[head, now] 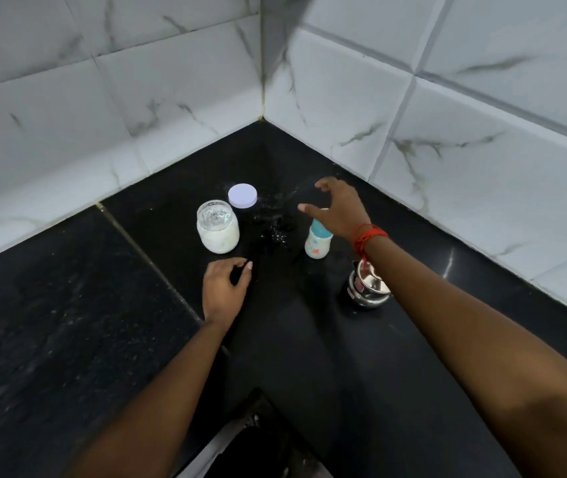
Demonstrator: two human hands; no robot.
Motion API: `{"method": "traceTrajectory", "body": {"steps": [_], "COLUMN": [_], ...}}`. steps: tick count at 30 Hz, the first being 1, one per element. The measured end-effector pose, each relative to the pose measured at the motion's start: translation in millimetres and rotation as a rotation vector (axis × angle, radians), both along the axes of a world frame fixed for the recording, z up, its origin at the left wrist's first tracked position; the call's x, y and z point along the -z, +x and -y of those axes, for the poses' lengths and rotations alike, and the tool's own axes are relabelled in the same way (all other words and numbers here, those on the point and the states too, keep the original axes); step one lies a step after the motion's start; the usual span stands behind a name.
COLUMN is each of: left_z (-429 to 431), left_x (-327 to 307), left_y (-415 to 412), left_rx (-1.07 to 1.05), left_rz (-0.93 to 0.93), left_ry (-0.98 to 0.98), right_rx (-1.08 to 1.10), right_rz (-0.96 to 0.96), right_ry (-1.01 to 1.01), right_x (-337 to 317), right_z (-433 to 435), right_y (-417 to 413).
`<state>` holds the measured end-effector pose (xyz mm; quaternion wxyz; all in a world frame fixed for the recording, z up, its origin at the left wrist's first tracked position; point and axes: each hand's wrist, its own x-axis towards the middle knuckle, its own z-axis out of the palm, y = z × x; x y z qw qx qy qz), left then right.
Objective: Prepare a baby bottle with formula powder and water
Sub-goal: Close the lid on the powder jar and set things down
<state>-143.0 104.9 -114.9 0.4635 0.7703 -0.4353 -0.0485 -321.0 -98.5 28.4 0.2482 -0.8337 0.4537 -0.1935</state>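
A small baby bottle point(317, 243) with a teal collar stands upright on the black counter point(68, 322). My right hand point(337, 210) hovers just above its top, fingers spread, holding nothing. To the left stands a clear jar of white formula powder point(218, 231) with its mouth uncovered; its pale lilac lid point(242, 195) lies flat behind it. My left hand point(225, 289) rests on the counter in front of the jar, fingers loosely curled and empty. A small steel pot point(368, 286) sits to the right, partly hidden under my right forearm.
White marble-look tiled walls point(178, 108) meet in a corner right behind the objects. Wet drops or spilled specks point(275, 225) lie on the counter between the jar and the bottle. A seam runs across the counter point(144, 250) to the left of the jar.
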Motion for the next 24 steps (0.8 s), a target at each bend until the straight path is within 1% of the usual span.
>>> {"method": "traceTrajectory", "body": {"steps": [1,3,5,7,10,12,14,20,22,24], "left_z": [-9,-20,-18,-6,18,27,35,47,46,47], "left_x": [0,0,-2,-5,-13,-19,-22,-6,-2,-1], "left_y": [7,30,58,83,108,114,118,126,125,124], "left_rx": [-0.075,-0.193,-0.243,-0.194,-0.052,0.068,0.126,0.095,0.088,0.084], "left_rz": [-0.018,-0.077,-0.141,-0.186,-0.149,-0.159,-0.155,-0.206,-0.192,-0.161], "left_ry": [-0.03,-0.019,0.03,0.105,0.208,0.188,0.156,0.221,0.23,0.225], "right_rx": [-0.02,-0.089,-0.165,-0.231,-0.326,-0.375,-0.413,-0.481,-0.513,-0.521], "right_rz": [0.004,0.003,-0.04,-0.096,-0.216,-0.308,-0.379,-0.543,-0.602,-0.59], "right_ry": [-0.031,-0.063,-0.044,-0.023,-0.001,0.03,0.064,0.078,0.074,0.096], "right_x": [-7,-19,-25,-24,-5,13,31,68,74,77], "right_z": [5,15,27,37,50,58,68,93,95,96], "right_y": [8,30,58,87,132,156,176,216,223,229]}}
